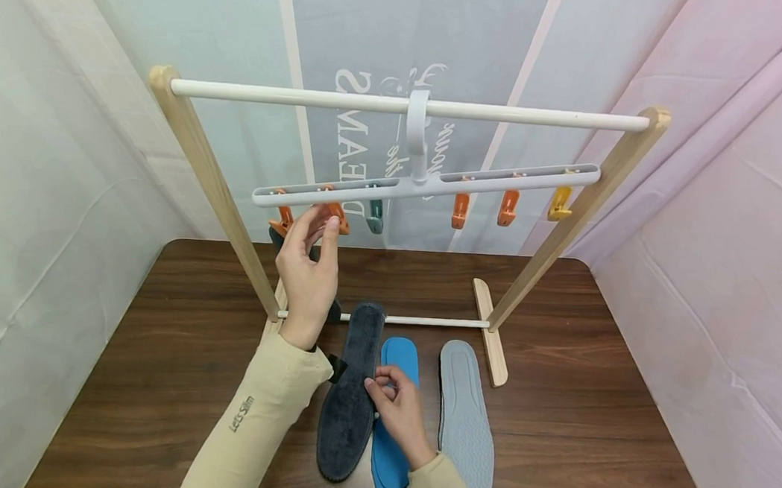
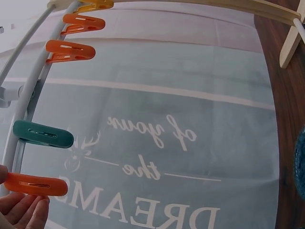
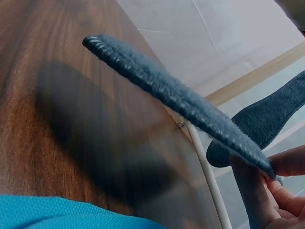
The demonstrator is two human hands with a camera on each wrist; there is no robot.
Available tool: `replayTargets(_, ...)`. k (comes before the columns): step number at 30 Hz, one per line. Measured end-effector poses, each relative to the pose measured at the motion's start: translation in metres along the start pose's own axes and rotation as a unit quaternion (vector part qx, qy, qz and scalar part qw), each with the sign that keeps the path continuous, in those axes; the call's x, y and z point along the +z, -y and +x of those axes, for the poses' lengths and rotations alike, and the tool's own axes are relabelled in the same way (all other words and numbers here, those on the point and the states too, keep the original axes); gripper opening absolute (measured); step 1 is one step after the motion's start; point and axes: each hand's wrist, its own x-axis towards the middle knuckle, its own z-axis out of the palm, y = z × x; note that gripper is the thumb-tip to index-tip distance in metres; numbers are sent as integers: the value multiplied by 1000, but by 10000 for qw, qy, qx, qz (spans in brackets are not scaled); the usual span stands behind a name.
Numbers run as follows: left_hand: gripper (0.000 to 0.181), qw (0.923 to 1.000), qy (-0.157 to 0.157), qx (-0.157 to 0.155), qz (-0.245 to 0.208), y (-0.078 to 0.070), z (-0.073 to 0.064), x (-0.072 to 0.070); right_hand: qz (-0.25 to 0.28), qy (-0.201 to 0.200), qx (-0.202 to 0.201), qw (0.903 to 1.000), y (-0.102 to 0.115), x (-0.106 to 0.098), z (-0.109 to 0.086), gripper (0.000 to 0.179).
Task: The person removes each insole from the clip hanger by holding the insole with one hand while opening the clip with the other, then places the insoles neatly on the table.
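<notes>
My left hand [image 1: 308, 276] is raised to the hanger and pinches an orange clip [image 2: 37, 185], second from the left, between thumb and fingers. With its thumb and fingertips my right hand [image 1: 402, 413] grips the edge of a dark grey fuzzy insole [image 1: 347, 405]. That insole is held above the table, and its shadow falls on the wood in the right wrist view. A matching dark insole [image 3: 267, 121] hangs from the leftmost orange clip [image 1: 285, 219], mostly hidden behind my left hand in the head view.
The white hanger [image 1: 381, 191] hooks over the rack's top bar [image 1: 292, 96]. Its other clips include a green clip [image 1: 375, 217] and a yellow clip [image 1: 560, 203]. Blue insoles [image 1: 391, 460] and a light grey insole [image 1: 466, 420] lie on the wooden table [image 1: 588, 420].
</notes>
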Motion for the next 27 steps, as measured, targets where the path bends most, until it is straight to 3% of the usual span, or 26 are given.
replayTargets(9,31,10000,18,37,13,0,0,1,-9,5,78,10000,0,0,-1,28)
replayTargets(14,31,10000,12,35,16,0,-2,-1,-33,117,106,9999,14,0,-5,24)
replayTargets(20,31,9995,-197,147,182,-2,-6,-7,-296,104,13,9995,36,1,-15,20)
replayTargets(27,23,9967,-458,258,614,-1,-12,-15,-484,139,-3,9987,34,5,-19,22)
